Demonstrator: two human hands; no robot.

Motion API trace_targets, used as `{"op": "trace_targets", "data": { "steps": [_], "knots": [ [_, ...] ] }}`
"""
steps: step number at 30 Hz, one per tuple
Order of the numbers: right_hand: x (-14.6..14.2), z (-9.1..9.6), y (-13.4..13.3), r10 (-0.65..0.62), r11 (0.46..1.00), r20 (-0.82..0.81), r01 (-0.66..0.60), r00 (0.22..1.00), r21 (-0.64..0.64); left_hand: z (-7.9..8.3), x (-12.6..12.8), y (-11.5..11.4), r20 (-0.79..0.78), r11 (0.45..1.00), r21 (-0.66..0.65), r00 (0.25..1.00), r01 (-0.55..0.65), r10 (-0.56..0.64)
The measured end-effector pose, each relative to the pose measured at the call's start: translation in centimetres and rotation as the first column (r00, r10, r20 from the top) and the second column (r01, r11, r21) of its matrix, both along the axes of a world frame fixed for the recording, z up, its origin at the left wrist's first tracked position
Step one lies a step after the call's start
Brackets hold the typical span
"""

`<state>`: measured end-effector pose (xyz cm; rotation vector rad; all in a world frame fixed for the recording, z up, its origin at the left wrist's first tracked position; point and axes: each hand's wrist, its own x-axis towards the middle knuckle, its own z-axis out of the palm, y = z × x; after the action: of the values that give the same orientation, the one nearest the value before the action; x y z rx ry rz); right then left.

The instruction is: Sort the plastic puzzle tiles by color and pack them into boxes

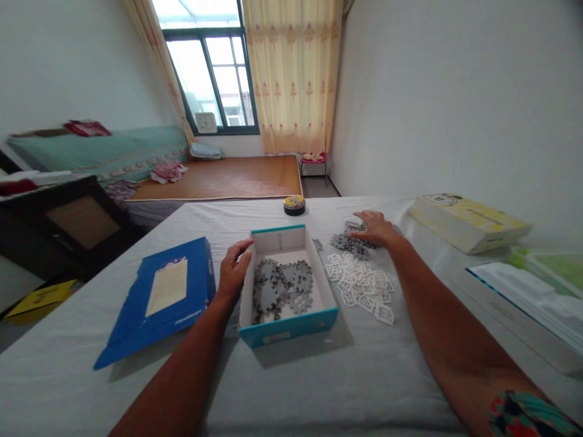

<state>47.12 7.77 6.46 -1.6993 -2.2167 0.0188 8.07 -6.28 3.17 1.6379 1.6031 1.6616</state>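
Note:
A shallow cardboard box (pixel 291 331) with a teal outside and white inside stands in front of me, with grey toothed plastic pieces (pixel 285 285) lying in it. My left hand (pixel 235 267) is closed at the box's left wall, fingers bent over the rim. Over to the right, my right hand (pixel 374 229) rests with its fingers spread on a pile of similar grey pieces (pixel 348 244); its palm hides part of them. Nearer to me than that pile lies a heap of white lattice-like plastic pieces (pixel 359 282).
A blue box lid (pixel 200 291) with a pale window lies left of the box. A round yellow-and-black tin (pixel 294 205) sits at the far edge. On the right are a yellow-white box (pixel 469 221) and clear plastic containers (pixel 523 303). A white cloth (pixel 387 382) covers the table.

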Motion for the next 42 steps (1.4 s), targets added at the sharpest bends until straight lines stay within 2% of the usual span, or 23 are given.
{"op": "trace_targets", "data": {
  "steps": [4, 7, 10, 14, 20, 24, 27, 30, 33, 35, 38, 40, 42],
  "knots": [
    [-1.2, -3.1, 0.1, 0.141, 0.984, 0.124, -0.126, 0.982, -0.123, 0.1, 0.0, -0.1, -0.008, 1.0, 0.005, 1.0, -0.001, 0.001],
    [-3.1, -4.0, -0.6, 0.064, 0.991, 0.194, -0.039, 0.979, -0.129, 0.1, -0.1, -0.2, 0.001, 1.0, 0.006, 1.0, -0.001, 0.001],
    [-3.6, -4.2, -0.7, -0.01, 0.996, 0.221, 0.03, 0.975, -0.089, 0.1, -0.2, -0.1, -0.008, 1.0, 0.0, 1.0, 0.002, -0.002],
    [-2.5, -4.6, -0.1, -0.035, 0.999, 0.149, 0.034, 0.988, 0.012, 0.2, -0.1, -0.1, -0.026, 1.0, 0.002, 1.0, 0.005, -0.005],
    [-1.1, -5.3, 0.8, 0.059, 0.989, 0.0, -0.058, 0.998, 0.134, 0.1, -0.2, -0.1, -0.025, 1.0, -0.006, 1.0, 0.005, -0.006],
    [-0.6, -5.1, 0.7, 0.015, 0.977, -0.104, 0.008, 0.994, 0.212, 0.0, -0.3, 0.0, -0.022, 1.0, 0.002, 1.0, -0.002, 0.002],
    [-0.3, -4.0, 0.5, -0.063, 0.965, -0.225, 0.117, 0.972, 0.235, 0.0, -0.2, 0.0, -0.029, 1.0, 0.007, 1.0, 0.002, -0.002],
    [-0.6, -1.7, 0.1, -0.162, 0.933, -0.421, 0.278, 0.892, 0.229, 0.2, -0.1, 0.0, -0.036, 1.0, 0.01, 0.999, 0.005, -0.004],
    [-2.6, 1.3, -0.8, -0.106, 0.932, -0.642, 0.301, 0.759, 0.201, 0.2, 0.0, -0.1, -0.031, 1.0, 0.006, 1.0, 0.0, 0.0],
    [-5.1, 3.0, -2.1, 0.024, 0.962, -0.787, 0.201, 0.616, 0.186, 0.2, 0.0, -0.1, -0.03, 1.0, 0.009, 1.0, -0.003, 0.003],
    [-10.1, 4.4, -5.4, 0.181, 0.983, -0.907, -0.041, 0.381, 0.179, 0.2, 0.0, -0.1, -0.031, 1.0, 0.007, 1.0, -0.002, 0.003],
    [-13.2, 4.4, -8.0, 0.253, 0.96, -0.913, -0.2, 0.321, 0.196, 0.2, -0.1, -0.1, -0.034, 1.0, 0.0, 0.999, 0.003, -0.003],
    [-15.3, 4.1, -10.2, 0.354, 0.902, -0.86, -0.377, 0.367, 0.211, 0.2, -0.1, -0.1, -0.033, 1.0, -0.009, 0.999, 0.007, -0.008]
  ]
}}
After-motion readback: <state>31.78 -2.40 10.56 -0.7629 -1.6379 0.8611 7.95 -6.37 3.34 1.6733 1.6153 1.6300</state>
